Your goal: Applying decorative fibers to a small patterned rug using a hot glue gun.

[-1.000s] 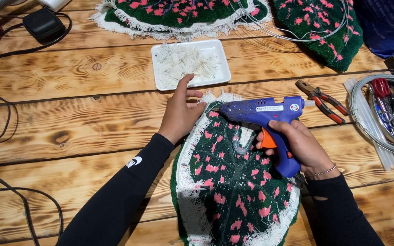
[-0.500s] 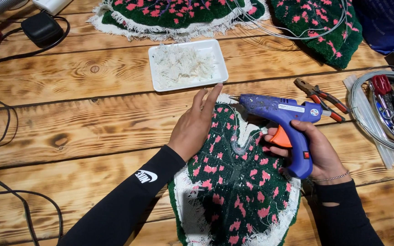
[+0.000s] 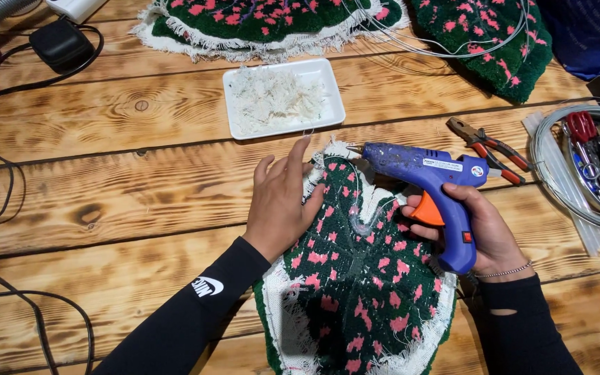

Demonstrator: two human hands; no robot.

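Right hand: your right hand (image 3: pixel 484 232) is clamped around the grip of the blue glue gun (image 3: pixel 428 187), one finger on the orange trigger (image 3: pixel 426 210).
Left hand: your left hand (image 3: pixel 282 201) lies flat and spread, fingers apart, gripping nothing; it presses the left edge of the green-and-pink fabric piece (image 3: pixel 359 278).
Fabric piece: it lies on the wooden counter (image 3: pixel 119 180) directly in front of you, between both hands, white fringe along its border.
Nozzle: it points left and sits just above the top edge of the fabric piece, near your left fingertips (image 3: pixel 303 147).
Technique (judgement): keep your flat hand clear of the nozzle, squeeze gently and run a thin line, so hot glue does not reach your skin.
Nearby: a white tray (image 3: pixel 335 104) of pale threads beyond the fabric piece; red-handled pliers (image 3: pixel 484 146) and a wire coil (image 3: pixel 557 167) to the right.
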